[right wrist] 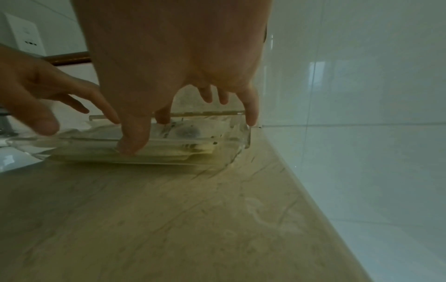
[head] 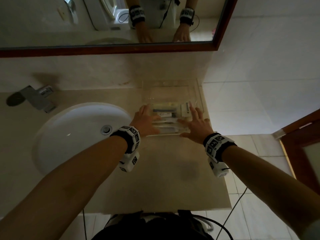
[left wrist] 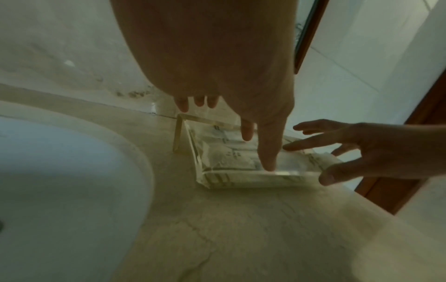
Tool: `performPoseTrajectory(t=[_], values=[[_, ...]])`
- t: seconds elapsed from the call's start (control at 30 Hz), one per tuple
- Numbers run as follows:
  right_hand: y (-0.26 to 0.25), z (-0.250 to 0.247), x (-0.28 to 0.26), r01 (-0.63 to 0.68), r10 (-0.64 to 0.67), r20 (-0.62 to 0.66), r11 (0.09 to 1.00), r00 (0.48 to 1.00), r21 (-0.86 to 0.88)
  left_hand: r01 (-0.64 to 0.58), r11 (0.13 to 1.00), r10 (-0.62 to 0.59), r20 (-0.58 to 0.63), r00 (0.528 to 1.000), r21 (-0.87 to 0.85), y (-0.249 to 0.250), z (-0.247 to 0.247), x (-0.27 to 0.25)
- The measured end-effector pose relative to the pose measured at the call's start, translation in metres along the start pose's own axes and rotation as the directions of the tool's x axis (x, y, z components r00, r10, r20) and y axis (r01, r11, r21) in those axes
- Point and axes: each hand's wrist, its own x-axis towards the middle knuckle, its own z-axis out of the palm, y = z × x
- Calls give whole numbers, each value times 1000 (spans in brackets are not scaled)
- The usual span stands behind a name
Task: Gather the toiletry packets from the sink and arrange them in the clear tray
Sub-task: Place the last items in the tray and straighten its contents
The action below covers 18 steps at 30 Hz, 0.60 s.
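Observation:
A clear tray (head: 199,94) stands on the beige counter, right of the sink and against the tiled wall. Several toiletry packets (head: 166,116) lie flat in its near half. My left hand (head: 149,118) hovers over the tray's left side with fingers spread and straight, the thumb (left wrist: 267,162) reaching down onto the packets (left wrist: 226,156). My right hand (head: 192,120) is over the right side, also spread, its thumb (right wrist: 132,145) down at the tray's near wall (right wrist: 243,141) and its little finger on the right rim. Neither hand grips anything.
The white sink basin (head: 78,132) with a metal drain lies to the left, and no packets show in it. A chrome faucet (head: 36,98) stands behind it, under a wood-framed mirror (head: 121,50). The counter's front edge (head: 155,209) is near my body, and a wooden door frame (head: 301,144) is at the right.

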Motion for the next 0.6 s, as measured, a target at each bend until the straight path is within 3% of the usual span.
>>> performPoseTrajectory(t=[0.1,0.2,0.47,0.6], values=[[-1,2,0,6,-7,-27,1000,1000,-10,-70,985,56,90,994,159,0,9,5],[-4,3,1,-11,9,-40,999,999,-34,-90,953,64,96,993,290,1,11,7],[-10,-5,9,-75,78,-37,994,996,75,-69,965,54,67,996,253,0,6,12],[-7,0,6,-45,50,-52,995,997,93,-110,949,100,51,994,296,-3,6,10]])
